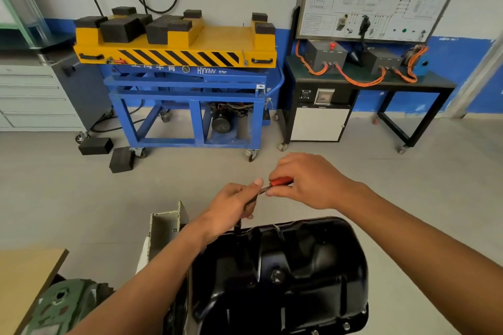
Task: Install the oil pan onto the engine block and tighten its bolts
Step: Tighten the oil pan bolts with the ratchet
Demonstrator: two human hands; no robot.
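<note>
The black oil pan [299,275] fills the lower middle of the head view, its bulged underside facing me, with a drain plug [276,276] near its centre and bolts along its near rim. A tool with a red handle [280,181] and a metal shaft slants down to the pan's far-left rim. My right hand [307,182] grips the red handle. Just left of it, my left hand [231,205] is curled round the shaft. The tool's tip is hidden behind my left hand.
A white bracket of the engine stand [166,228] rises left of the pan. A wooden bench corner [24,275] and a green part [62,304] lie at lower left. Beyond the bare floor stand a blue-and-yellow lift cart [185,73], loose black blocks [95,145] and a black trainer table [367,81].
</note>
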